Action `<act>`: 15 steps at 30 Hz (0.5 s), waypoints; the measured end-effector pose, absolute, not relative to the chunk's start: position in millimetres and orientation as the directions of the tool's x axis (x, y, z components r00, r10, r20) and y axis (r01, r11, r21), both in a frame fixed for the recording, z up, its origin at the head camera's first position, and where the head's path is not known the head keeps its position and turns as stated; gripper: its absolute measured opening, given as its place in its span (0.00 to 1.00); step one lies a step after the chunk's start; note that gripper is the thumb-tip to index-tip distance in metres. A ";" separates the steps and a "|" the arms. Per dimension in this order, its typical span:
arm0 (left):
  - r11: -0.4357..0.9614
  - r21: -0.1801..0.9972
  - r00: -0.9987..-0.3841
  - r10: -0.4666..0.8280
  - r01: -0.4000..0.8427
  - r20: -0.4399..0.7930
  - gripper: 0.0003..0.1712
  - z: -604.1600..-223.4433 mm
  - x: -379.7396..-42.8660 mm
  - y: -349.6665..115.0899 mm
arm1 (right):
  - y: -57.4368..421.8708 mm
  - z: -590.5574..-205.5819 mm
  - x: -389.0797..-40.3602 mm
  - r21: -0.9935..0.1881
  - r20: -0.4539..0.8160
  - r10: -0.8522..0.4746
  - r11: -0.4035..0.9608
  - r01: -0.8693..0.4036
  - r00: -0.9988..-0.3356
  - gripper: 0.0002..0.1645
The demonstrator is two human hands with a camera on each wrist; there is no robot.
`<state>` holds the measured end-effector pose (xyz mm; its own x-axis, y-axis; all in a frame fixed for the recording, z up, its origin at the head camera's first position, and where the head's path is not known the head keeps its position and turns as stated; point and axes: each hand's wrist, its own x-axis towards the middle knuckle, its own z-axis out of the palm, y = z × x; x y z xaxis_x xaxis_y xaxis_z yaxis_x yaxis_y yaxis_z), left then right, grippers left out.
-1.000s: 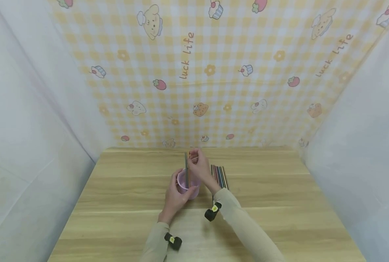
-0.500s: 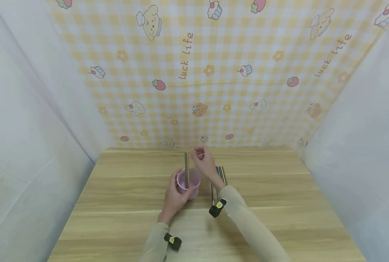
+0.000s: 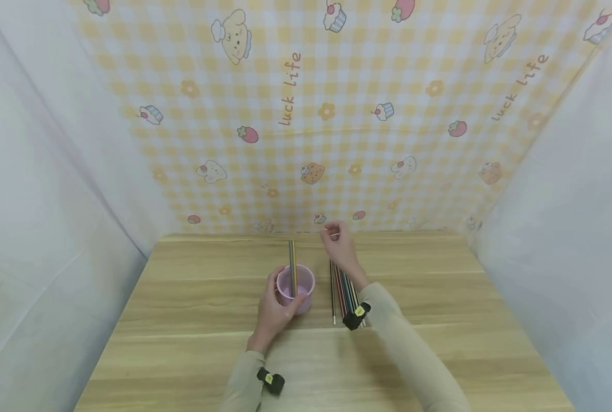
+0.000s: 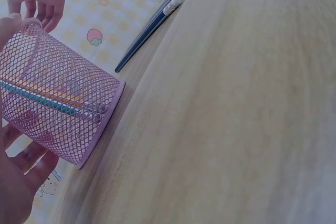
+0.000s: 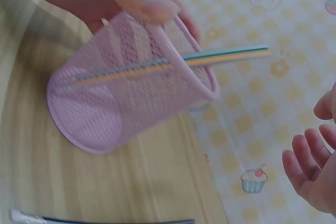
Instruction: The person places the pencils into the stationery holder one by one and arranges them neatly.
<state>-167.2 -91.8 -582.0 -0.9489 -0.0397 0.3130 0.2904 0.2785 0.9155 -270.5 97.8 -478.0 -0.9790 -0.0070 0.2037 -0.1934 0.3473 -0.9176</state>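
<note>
I've got one pink mesh pencil holder [image 5: 139, 98], round, smooth-rimmed, slightly wider at the mouth than the base. Upright, mouth up. Left hand [image 3: 275, 312] grips it from the left, thumb at the near rim. Two pencils inside: teal pencil [image 5: 231, 53] and yellow-orange pencil [image 5: 236, 57], touching or nearly so, both leaning off the holder's axis, tops well clear of the rim. Loose pencils [image 3: 346, 292] lie just right of the holder, roughly parallel: dark, red, blue, light stripes, white ends toward me. Can't count them, partly covered. Leftmost dark pencil [image 3: 333, 292] sits slightly apart. Right hand [image 3: 340, 247] hovers near their far ends, fingers loosely curled.
</note>
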 end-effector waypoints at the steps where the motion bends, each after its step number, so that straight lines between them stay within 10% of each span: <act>1: 0.278 0.916 -0.949 -0.040 0.290 0.313 0.50 -582.2 -167.2 -91.9 | 101.1 -477.1 -271.8 -0.919 0.192 -0.002 0.352 -0.181 -0.981 0.19; 15: 0.275 0.923 -0.956 -0.046 0.267 0.291 0.50 -580.7 -165.8 -91.3 | 147.0 -471.6 -290.9 -0.921 0.202 0.065 0.353 -0.167 -0.977 0.19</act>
